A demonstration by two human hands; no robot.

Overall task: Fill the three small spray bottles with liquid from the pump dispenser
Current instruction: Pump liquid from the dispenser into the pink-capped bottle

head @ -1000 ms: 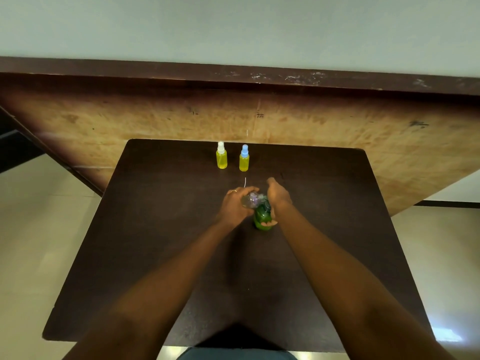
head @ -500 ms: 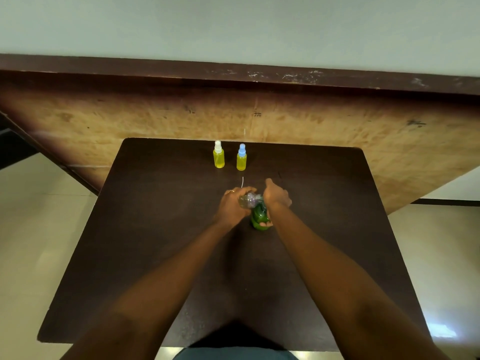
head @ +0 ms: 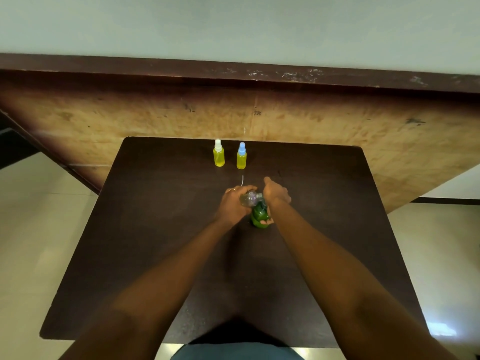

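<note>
A green pump dispenser [head: 259,216] stands at the middle of the dark table [head: 155,229]. My right hand [head: 275,194] lies over its top, the thumb curled round the body. My left hand [head: 233,203] grips a small clear spray bottle [head: 250,198], tipped on its side against the dispenser's head. A thin white dip tube [head: 242,180] sticks up just behind my left hand. Two small spray bottles full of yellow liquid stand upright at the far edge: one with a white cap [head: 218,157] and one with a blue cap [head: 241,159].
A large worn wooden board [head: 337,120] with a dark top edge rises right behind the table. Pale tiled floor [head: 31,229] lies on both sides. The table's near edge is at my body.
Hands, dispenser and clear bottle stay together at the table's middle; my head has shifted slightly. No grip has changed.
</note>
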